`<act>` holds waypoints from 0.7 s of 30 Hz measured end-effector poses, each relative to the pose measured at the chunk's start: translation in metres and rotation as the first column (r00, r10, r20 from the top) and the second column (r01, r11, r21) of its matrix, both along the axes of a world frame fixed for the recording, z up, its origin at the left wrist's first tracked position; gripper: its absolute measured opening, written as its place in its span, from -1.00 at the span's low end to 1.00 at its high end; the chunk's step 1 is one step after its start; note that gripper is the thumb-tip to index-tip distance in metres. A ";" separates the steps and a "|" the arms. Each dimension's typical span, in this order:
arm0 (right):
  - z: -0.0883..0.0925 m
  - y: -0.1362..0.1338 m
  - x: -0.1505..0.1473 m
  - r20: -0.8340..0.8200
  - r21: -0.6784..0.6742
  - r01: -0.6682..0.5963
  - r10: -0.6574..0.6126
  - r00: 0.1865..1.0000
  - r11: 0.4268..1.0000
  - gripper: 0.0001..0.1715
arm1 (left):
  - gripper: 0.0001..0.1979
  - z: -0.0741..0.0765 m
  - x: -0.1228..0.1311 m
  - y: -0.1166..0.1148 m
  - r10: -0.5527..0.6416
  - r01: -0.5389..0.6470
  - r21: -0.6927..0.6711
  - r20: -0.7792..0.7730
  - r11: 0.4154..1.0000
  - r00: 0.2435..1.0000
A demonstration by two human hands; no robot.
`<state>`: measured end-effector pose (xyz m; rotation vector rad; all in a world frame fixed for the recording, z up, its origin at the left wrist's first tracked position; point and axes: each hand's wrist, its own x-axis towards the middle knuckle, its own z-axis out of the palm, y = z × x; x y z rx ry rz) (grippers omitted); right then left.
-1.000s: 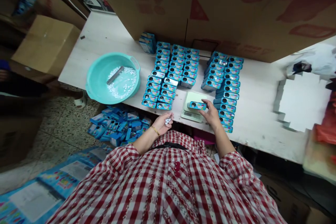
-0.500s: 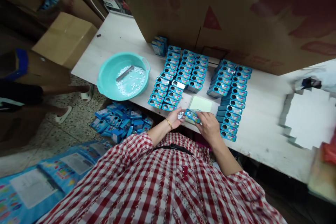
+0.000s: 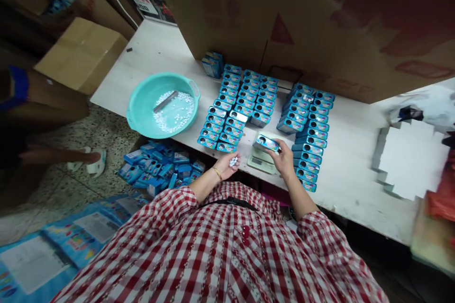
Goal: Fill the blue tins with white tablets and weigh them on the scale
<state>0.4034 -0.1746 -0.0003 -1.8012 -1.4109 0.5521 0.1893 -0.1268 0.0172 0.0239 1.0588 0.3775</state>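
Small white pellets (image 3: 233, 161) lie cupped in my left hand (image 3: 224, 166), its fingers curled around them near the table's front edge. My right hand (image 3: 283, 157) grips a small blue box (image 3: 267, 142) by its right end. A round dark hole shows on the box's face. Right under that box is a pale green scale (image 3: 260, 161); I cannot tell whether they touch. Rows of similar blue boxes (image 3: 230, 138) stand to the left of the scale, and more boxes (image 3: 308, 166) line up to the right of my right hand.
A turquoise basin (image 3: 137, 104) holds white pellets and a grey bar. Below the table edge lies a heap of blue boxes (image 3: 161, 163). A large carton (image 3: 249, 14) stands along the back. Flat white card (image 3: 412, 158) is at right. Another person's legs (image 3: 53, 155) show at left.
My right hand has moved the blue box away from my left hand, up over the scale. My left hand has drawn back left with the pellets. The person at left has shifted their feet.
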 end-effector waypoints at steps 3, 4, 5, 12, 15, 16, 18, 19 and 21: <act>-0.010 0.036 -0.002 0.007 0.089 0.036 -0.036 0.999 0.995 -0.60 | -0.84 -0.002 -0.013 -0.008 0.012 -0.013 -0.027 -0.021 1.000 1.000; -0.013 0.047 -0.003 0.008 0.115 0.044 -0.045 0.999 0.992 -0.60 | -0.84 -0.003 -0.017 -0.011 0.020 -0.020 -0.030 -0.025 0.999 1.000; -0.015 0.057 -0.004 -0.002 0.134 0.052 -0.052 0.999 0.990 -0.60 | -0.84 -0.003 -0.022 -0.013 0.029 -0.029 -0.027 -0.025 0.999 0.999; -0.043 0.088 -0.006 -0.041 0.148 0.061 -0.056 0.998 0.987 -0.61 | -0.86 -0.009 -0.041 -0.020 0.061 -0.059 0.024 -0.050 0.998 0.997; -0.047 0.091 -0.009 0.030 0.135 0.073 -0.078 0.997 0.988 -0.60 | -0.87 -0.012 -0.037 -0.021 0.035 -0.034 0.016 -0.059 0.999 0.998; -0.048 0.092 -0.012 0.052 0.125 0.075 -0.082 0.995 0.989 -0.60 | -0.87 -0.012 -0.034 -0.021 0.020 -0.020 0.012 -0.065 1.000 0.998; -0.047 0.093 -0.020 0.093 0.102 0.096 -0.106 0.990 0.990 -0.61 | -0.87 -0.015 -0.025 -0.020 -0.018 0.019 0.008 -0.085 1.000 0.996; -0.046 0.093 -0.024 0.118 0.087 0.114 -0.124 0.985 0.990 -0.62 | -0.87 -0.016 -0.019 -0.020 -0.044 0.046 0.012 -0.096 0.999 0.994; -0.041 0.092 -0.033 0.192 0.045 0.131 -0.137 0.972 0.990 -0.63 | -0.89 -0.020 -0.008 -0.018 -0.106 0.110 0.036 -0.118 0.993 0.987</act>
